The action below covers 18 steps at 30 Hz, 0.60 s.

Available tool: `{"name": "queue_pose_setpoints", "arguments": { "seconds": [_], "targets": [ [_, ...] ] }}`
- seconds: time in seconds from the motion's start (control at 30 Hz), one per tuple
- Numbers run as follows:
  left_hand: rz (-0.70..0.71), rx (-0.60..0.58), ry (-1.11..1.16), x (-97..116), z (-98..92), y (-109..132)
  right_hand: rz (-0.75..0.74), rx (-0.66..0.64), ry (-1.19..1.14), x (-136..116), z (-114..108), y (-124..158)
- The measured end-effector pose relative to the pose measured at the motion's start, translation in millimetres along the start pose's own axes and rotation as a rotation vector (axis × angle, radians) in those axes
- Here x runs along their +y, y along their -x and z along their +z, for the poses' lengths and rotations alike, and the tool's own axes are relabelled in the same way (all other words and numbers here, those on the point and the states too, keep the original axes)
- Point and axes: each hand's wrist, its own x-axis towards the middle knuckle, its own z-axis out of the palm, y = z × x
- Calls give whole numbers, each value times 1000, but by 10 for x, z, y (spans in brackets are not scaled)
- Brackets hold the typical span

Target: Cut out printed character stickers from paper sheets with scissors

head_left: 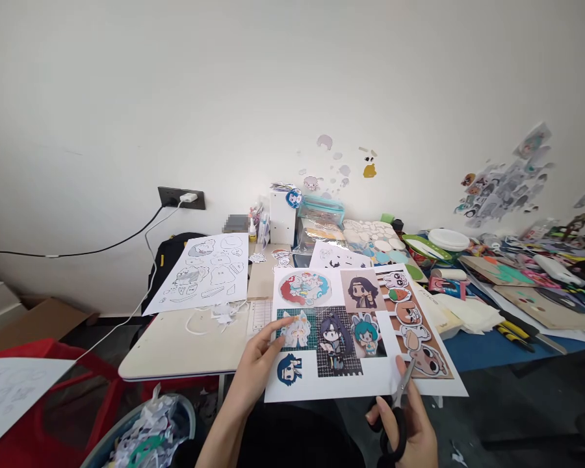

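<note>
Our left hand [258,367] pinched the sheet [331,385]; our right hand [416,429] gripped scissors [400,395] at its near edge. No figure was cut out yet.

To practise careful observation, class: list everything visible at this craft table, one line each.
character sheet: one, white with colour cartoons, near table edge
animal sheet: one, brown, along character sheet's right side
outline sheet: one, white with black drawings, table's left
table: one, cream, centre
wall socket: one, black, white plug, left wall
scrap bin: one, bluish, lower left
wall stickers: many, mostly grey, right wall
scissors: one pair, black handles, in right hand
left hand: one, holding character sheet's left edge
right hand: one, gripping scissors
</note>
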Motion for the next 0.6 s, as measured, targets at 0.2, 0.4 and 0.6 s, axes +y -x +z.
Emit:
{"name": "queue_pose_setpoints", "arguments": {
  "seconds": [0.2, 0.4, 0.6],
  "targets": [
    [2, -68, 21, 59, -7, 29, -25, -21, 15, -24, -32, -3],
    [11, -163, -37, 146, -69, 12, -71, -61, 39, -112, -122, -102],
    [186, -117, -116, 412, -190, -133, -219, -190, 64, -344, -315, -473]
  ]
}}
